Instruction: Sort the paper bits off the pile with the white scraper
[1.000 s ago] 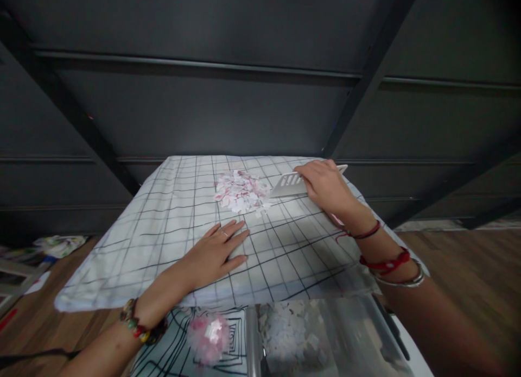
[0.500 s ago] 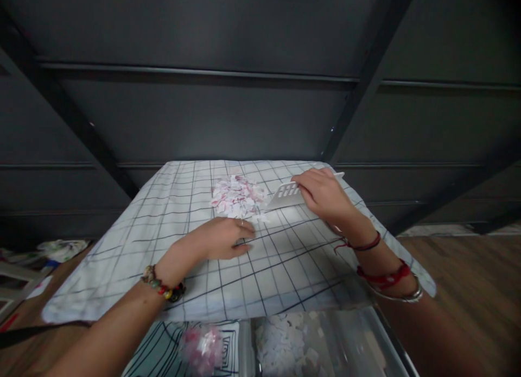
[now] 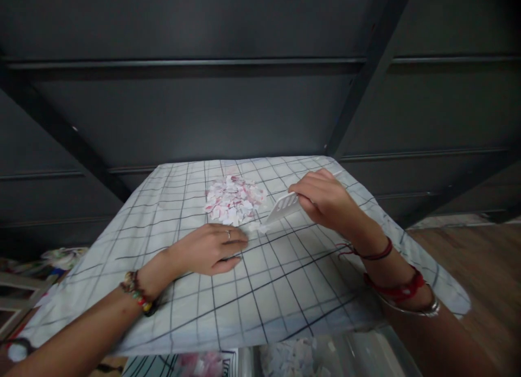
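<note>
A heap of torn white and pink paper scraps (image 3: 234, 199) lies on the white checked cloth (image 3: 260, 290). My right hand (image 3: 323, 196) grips a white flat plastic piece with slots (image 3: 284, 207), held tilted, its lower edge against a few loose scraps (image 3: 257, 227) just right of the heap. My left hand (image 3: 211, 247) rests palm down on the cloth at the heap's near side, fingers stretched out and holding nothing. Part of the slotted piece is hidden behind my right hand.
Below the table's near edge stands a clear plastic bin (image 3: 293, 358) with white paper scraps. Beside it a pink bundle (image 3: 201, 363) lies on a patterned bag (image 3: 148, 366). A dark panelled wall (image 3: 211, 116) rises behind the table.
The slotted piece has moved slightly left and nearer, pushing the loose scraps toward my left hand. My left hand has shifted a little left. The view has tilted, showing less of the bin.
</note>
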Demonstrator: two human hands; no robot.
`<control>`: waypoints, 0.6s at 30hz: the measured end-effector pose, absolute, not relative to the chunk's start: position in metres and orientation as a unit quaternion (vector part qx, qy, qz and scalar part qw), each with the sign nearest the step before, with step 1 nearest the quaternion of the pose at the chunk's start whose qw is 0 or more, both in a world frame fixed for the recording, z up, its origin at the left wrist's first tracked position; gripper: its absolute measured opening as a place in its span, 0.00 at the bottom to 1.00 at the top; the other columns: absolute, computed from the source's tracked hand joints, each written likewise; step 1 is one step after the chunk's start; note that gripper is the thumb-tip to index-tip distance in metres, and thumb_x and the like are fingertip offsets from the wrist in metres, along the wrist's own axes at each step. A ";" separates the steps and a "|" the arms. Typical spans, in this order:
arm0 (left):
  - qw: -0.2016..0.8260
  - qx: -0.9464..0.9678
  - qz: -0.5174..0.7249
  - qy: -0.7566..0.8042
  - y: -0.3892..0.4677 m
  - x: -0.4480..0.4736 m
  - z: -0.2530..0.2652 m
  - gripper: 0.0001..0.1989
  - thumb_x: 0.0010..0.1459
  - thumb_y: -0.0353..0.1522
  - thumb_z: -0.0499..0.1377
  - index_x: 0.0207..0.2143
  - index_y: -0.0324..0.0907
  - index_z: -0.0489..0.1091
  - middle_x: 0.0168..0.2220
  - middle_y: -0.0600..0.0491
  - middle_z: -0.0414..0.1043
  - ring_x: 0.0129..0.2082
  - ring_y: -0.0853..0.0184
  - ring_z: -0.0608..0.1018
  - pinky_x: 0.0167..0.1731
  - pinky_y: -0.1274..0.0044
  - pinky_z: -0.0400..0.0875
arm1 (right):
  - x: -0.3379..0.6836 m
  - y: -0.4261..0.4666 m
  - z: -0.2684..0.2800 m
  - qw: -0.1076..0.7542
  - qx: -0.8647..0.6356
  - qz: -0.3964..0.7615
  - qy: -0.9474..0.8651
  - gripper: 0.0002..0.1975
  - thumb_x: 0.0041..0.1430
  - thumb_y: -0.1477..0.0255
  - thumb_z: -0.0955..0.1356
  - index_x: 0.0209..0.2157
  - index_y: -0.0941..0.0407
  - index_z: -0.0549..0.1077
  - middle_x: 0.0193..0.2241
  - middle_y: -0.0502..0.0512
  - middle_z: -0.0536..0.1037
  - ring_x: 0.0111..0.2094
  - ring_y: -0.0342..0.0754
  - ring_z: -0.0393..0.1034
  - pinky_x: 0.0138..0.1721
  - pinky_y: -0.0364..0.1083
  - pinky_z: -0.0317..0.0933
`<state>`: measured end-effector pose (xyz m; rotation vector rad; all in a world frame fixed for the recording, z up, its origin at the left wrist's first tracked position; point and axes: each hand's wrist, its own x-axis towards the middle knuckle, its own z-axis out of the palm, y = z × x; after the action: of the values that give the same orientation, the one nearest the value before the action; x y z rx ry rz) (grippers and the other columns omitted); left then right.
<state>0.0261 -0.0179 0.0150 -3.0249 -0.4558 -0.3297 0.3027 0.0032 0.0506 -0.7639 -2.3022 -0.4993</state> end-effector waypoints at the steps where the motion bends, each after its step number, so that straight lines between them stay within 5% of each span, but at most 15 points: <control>1: 0.025 -0.982 -0.110 -0.154 -0.017 0.026 0.015 0.13 0.61 0.33 0.48 0.42 0.39 0.68 0.42 0.47 0.73 0.42 0.63 0.75 0.41 0.72 0.72 | 0.304 0.003 0.051 0.323 -0.292 -0.187 -0.881 0.13 0.57 0.77 0.57 0.28 0.57 0.71 0.25 0.53 0.73 0.29 0.46 0.64 0.35 0.47 0.54; 18: -0.040 -0.979 -0.079 -0.184 -0.018 0.023 0.019 0.13 0.60 0.32 0.50 0.45 0.40 0.68 0.46 0.49 0.72 0.45 0.63 0.74 0.44 0.72 0.71 | 0.315 -0.002 0.053 0.316 -0.307 -0.116 -0.890 0.08 0.55 0.78 0.59 0.28 0.54 0.68 0.23 0.48 0.71 0.28 0.44 0.64 0.34 0.46 0.54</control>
<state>0.0227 -0.0183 0.0195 -3.1565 -0.5934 -0.2559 0.3147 -0.0021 0.0532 -0.8088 -2.3431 -0.3066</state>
